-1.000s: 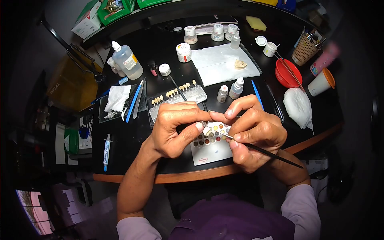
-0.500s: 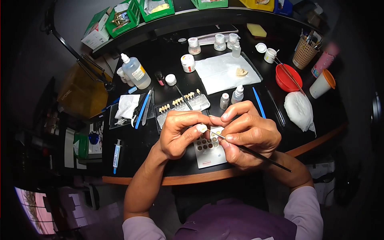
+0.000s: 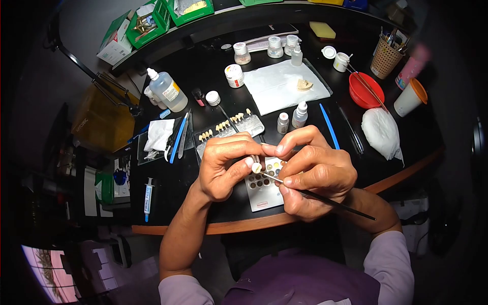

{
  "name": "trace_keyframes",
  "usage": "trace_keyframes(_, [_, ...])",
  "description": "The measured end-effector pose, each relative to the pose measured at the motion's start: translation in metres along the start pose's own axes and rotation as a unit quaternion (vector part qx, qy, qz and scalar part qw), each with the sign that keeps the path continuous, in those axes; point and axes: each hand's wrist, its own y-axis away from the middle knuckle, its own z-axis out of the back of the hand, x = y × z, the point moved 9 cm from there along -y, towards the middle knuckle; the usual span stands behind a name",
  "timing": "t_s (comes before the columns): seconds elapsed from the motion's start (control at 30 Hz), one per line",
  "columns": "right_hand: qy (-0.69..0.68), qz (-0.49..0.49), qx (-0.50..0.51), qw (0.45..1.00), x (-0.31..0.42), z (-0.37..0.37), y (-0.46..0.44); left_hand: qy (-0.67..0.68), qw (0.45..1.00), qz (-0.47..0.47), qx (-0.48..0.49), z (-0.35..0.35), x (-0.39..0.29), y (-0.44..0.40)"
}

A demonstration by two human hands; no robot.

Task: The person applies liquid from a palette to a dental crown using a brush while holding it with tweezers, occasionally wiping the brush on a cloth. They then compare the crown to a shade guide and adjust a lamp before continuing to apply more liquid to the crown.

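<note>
Between the thumb and fingers of my left hand [image 3: 223, 165] is a small white tooth-shaped piece [image 3: 256, 167], which looks held by a thin stem. My right hand [image 3: 320, 175] pinches a thin dark brush [image 3: 330, 201], its tip close to the tooth piece; whether they touch is too small to tell. Both hands meet at the fingertips. Below them lies a white palette [image 3: 263, 199] with round wells of several colours, partly hidden by my fingers. Behind my left hand stands a shade guide [image 3: 241, 125] with a row of tooth tabs.
A white sheet [image 3: 274, 89] bears a beige model piece [image 3: 304, 85]. Small bottles [image 3: 300, 115] and jars [image 3: 234, 75] stand around it. To the right are a red bowl [image 3: 362, 94], white cotton [image 3: 380, 131] and a cup [image 3: 406, 101]. A syringe [image 3: 148, 199] lies left.
The view has shifted slightly. The tooth piece is turned a little differently, and the brush tip has moved slightly down and back from it. Both hands keep their hold.
</note>
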Motion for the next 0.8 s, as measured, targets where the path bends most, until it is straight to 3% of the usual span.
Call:
trace_keyframes(0.47, [0.013,0.015,-0.001,1.0,0.002,-0.0011,0.0012,-0.014,1.0,0.018,0.002,-0.0012,-0.0012,-0.0011])
trace_keyframes(0.8, [0.01,0.016,-0.004,1.0,0.0017,-0.002,0.001,-0.001,1.0,-0.026,0.007,-0.0004,-0.0059,-0.0031])
